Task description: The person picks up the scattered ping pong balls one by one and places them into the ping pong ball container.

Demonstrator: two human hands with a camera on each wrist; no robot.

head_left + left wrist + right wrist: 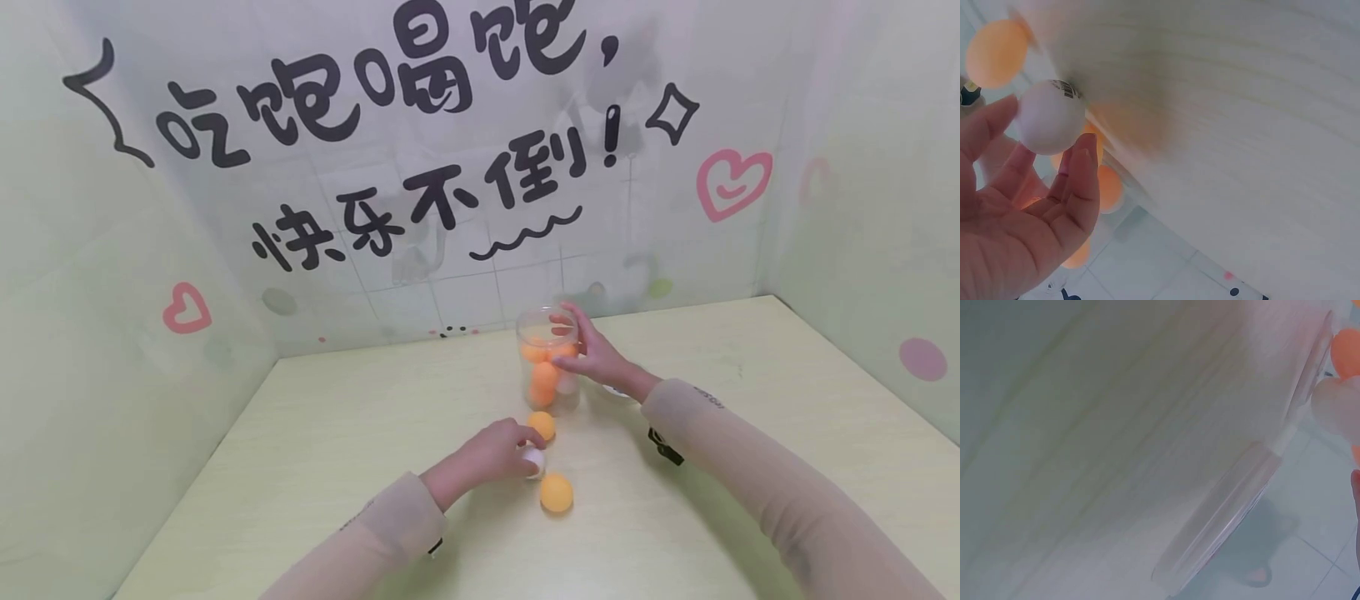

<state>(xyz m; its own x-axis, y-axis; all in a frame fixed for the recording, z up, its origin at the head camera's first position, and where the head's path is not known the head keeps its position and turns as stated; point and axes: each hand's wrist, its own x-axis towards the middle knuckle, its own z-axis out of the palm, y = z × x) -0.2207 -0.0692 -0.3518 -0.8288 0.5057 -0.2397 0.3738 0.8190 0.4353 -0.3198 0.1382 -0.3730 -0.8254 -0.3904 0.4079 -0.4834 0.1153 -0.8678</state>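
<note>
My left hand [498,450] has its thumb and fingers around a white ping-pong ball [534,462], low over the table. Dark print shows on this ball [1052,119] in the left wrist view. One orange ping-pong ball [542,426] lies just beyond the left hand, and another orange ball [557,493] lies nearer the front. My right hand [597,348] grips the upper right side of a clear jar [547,317], which stands upright. Inside are several orange balls [544,377] and a whitish one [1338,409]. Only a finger edge of the right hand shows in the right wrist view.
A clear round lid [1219,519] lies on the pale wooden table [360,425], right of the jar and partly behind the right wrist in the head view. A printed white sheet [450,275] hangs along the back edge, with further sheets at both sides.
</note>
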